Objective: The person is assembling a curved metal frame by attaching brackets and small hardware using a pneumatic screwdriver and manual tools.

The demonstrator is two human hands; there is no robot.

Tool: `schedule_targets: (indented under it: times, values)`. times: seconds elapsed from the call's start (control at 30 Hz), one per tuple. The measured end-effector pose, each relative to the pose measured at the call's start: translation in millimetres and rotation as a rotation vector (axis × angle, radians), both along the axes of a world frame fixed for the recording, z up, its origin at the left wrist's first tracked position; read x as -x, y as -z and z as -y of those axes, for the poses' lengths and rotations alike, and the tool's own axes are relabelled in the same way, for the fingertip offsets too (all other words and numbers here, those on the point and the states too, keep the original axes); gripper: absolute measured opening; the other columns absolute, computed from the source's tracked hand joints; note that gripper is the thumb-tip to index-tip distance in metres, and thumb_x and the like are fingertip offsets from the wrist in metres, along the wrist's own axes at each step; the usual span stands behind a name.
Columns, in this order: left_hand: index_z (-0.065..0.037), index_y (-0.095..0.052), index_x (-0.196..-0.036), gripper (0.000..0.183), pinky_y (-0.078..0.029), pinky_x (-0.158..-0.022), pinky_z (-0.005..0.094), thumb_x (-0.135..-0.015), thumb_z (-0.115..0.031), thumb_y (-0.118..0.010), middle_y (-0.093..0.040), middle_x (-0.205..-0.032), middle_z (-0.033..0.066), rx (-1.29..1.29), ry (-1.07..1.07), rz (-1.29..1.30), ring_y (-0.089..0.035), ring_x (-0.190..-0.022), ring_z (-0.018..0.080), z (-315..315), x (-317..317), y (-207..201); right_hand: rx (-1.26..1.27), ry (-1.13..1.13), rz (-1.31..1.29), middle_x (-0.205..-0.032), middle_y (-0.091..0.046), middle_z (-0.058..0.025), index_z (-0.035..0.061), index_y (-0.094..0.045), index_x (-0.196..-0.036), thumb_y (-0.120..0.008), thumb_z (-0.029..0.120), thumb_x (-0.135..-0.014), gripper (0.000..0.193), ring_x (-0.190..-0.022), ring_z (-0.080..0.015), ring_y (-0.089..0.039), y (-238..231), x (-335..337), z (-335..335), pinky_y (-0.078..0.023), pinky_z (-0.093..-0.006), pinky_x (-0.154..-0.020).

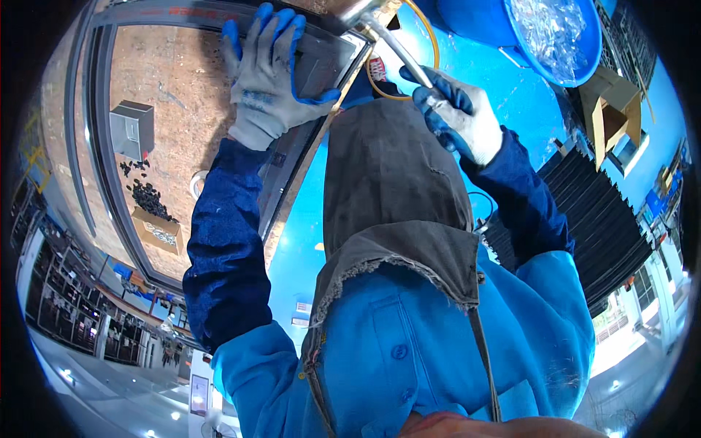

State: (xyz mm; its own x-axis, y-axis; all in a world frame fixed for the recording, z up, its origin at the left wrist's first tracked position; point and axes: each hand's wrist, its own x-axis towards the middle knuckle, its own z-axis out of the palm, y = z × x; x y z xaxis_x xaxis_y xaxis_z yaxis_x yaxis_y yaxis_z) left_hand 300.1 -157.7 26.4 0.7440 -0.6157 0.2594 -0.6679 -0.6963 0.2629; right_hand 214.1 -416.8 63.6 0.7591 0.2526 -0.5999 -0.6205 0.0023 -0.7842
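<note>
My left hand (266, 87), in a grey glove with blue fingertips, lies with fingers spread on the near corner of a dark rectangular frame (318, 62). The frame rests on a brown wooden worktable (190, 95). My right hand (460, 113), gloved the same way, is wrapped round the handle of a hammer (400, 50). The hammer's metal shaft slants up and left toward the frame's corner. Its head is blurred at the upper edge, and I cannot tell whether it touches the frame.
Inside the frame lie a grey box (133, 130), small black pieces (151, 202), a carton of small silvery parts (158, 231) and a pale ring (196, 184). On the right are a blue bucket (478, 29) holding clear plastic, an open cardboard box (600, 124) and stacked black strips (595, 219).
</note>
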Motion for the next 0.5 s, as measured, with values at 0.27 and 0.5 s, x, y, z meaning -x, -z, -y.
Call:
schedule_targets:
  times: [0.27, 0.5]
  values:
    - [-0.024, -0.039, -0.134, 0.093, -0.007, -0.109, 0.0566, -0.054, -0.055, -0.073, -0.04, -0.133, 0.0041, 0.01, 0.045, -0.045, -0.029, -0.132, 0.0248, -3, 1, -3, -0.032, 0.859, -0.047, -0.058, -0.043, 0.0025, 0.0034, -0.05, -0.118, -0.05, 0.026, -0.094, 0.033, -0.039, -0.0071, -0.038, 5, 96, -59, -0.03, -0.0212, -0.034]
    - [-0.026, -0.046, -0.129, 0.081, -0.013, -0.11, 0.0495, -0.057, -0.053, -0.071, -0.043, -0.125, 0.0048, -0.008, 0.09, 0.027, -0.032, -0.128, 0.0229, -11, -2, 0, -0.376, 0.771, -0.232, -0.06, -0.041, 0.0027, 0.0041, -0.05, -0.116, -0.049, 0.026, -0.093, 0.031, -0.041, -0.0065, -0.037, 12, 108, -104, -0.031, -0.0212, -0.033]
